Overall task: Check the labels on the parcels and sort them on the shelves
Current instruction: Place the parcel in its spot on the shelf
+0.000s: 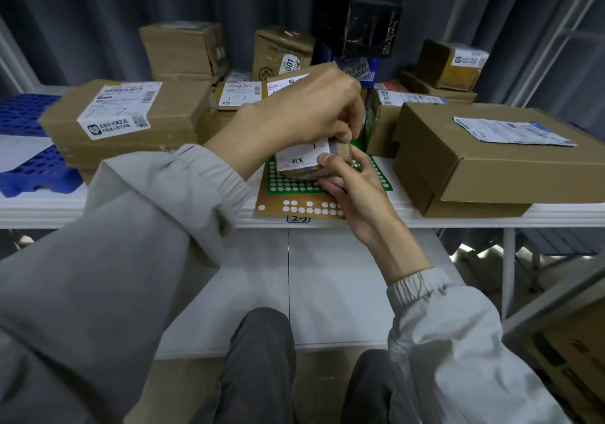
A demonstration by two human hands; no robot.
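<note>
Both my hands held the small parcel (304, 161) above the shelf (131, 217) edge: left hand (304, 112) clamped over its top, right hand (347, 181) pinching its near end. It lay dead ahead, its long axis running away from me.

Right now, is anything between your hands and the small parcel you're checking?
Nothing visible. The left hand grips the small parcel from above, and the right hand pinches its near edge. The parcel sits over the green dotted sheet on the shelf.
</note>
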